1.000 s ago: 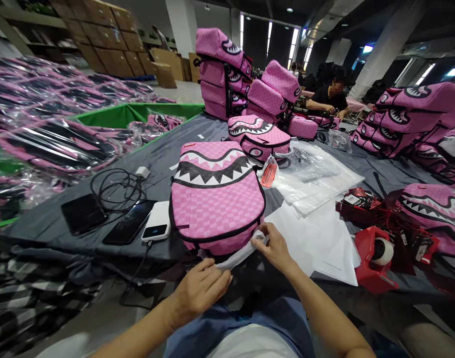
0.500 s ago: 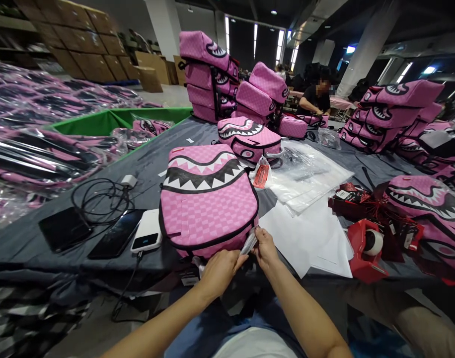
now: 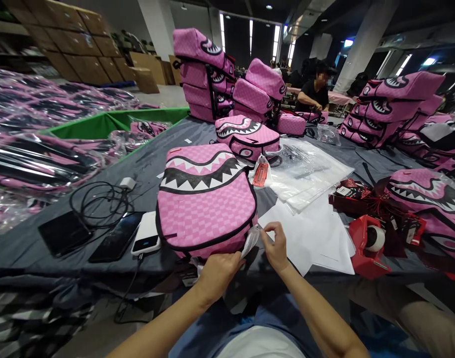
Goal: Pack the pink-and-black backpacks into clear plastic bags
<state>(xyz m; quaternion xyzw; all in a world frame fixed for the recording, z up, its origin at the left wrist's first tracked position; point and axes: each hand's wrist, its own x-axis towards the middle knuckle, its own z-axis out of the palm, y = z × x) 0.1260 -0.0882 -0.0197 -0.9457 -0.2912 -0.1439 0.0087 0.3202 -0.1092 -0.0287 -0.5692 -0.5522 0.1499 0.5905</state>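
A pink checkered backpack [image 3: 207,214] with a black-and-white shark-mouth print lies on the table in front of me. My left hand [image 3: 218,273] is closed at its lower front edge, thumb against a strip of whitish translucent plastic wrap [image 3: 251,240] at the bag's lower right corner. Just right of that strip, my right hand [image 3: 275,247] is pinched, thumb and forefinger curled together by the wrap's upper end. Whatever lies between those fingertips is too small to make out. Behind the bag rests a second shark backpack [image 3: 248,134] with a red tag [image 3: 261,172].
Left of the bag are a power bank [image 3: 147,233], a phone [image 3: 115,237] and coiled cables. On the right lie clear plastic bags [image 3: 309,169], white paper [image 3: 298,233] and a red tape dispenser [image 3: 367,248]. Stacked backpacks [image 3: 203,74] stand behind; a co-worker [image 3: 312,97] sits farther back.
My right hand has moved slightly right, away from my left hand, and its fingers are more curled. More of the plastic wrap shows between the hands. The backpack has barely shifted.
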